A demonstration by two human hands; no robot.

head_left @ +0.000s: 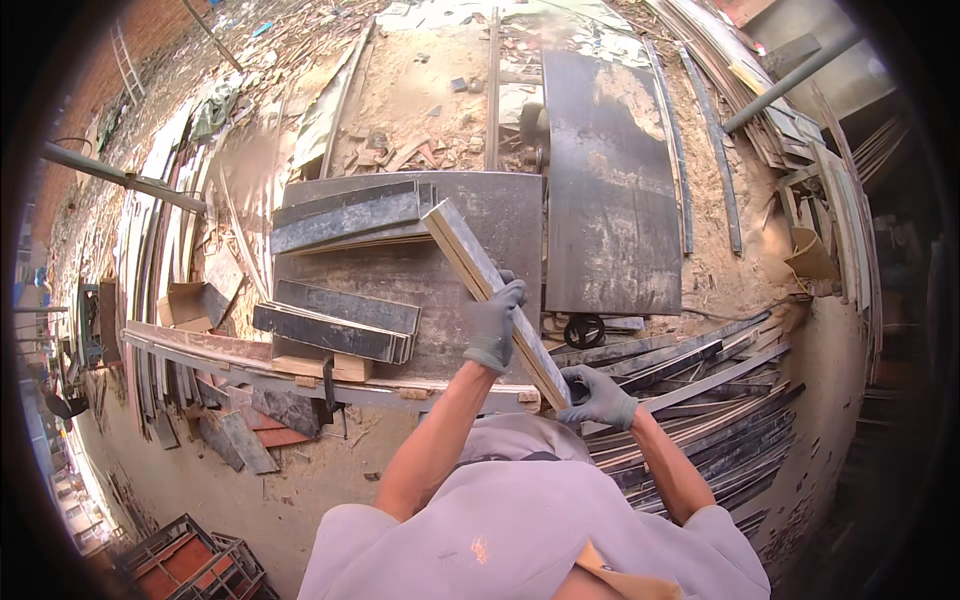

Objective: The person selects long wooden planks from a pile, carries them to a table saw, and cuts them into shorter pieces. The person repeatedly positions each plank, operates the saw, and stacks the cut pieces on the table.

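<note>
Slanting across the front of the bench is a bundle of narrow wooden boards (462, 247), with pale layered edges and a grey face. My left hand (497, 325), in a grey glove, is closed around its middle. My right hand (600, 398), gloved alike, grips its near end. Left of the bundle, an upper stack of dark board strips (350, 218) and a lower stack of dark strips (335, 325) lie on a large dark panel (480, 190). The exact number of boards held cannot be made out.
A second dark panel (610, 200) extends away at right, with a black handwheel (585, 331) at its near end. Long strips (700, 430) are piled at my right. A clamp (331, 392) hangs on the bench's front edge. Metal poles (125, 180) slant in from the sides.
</note>
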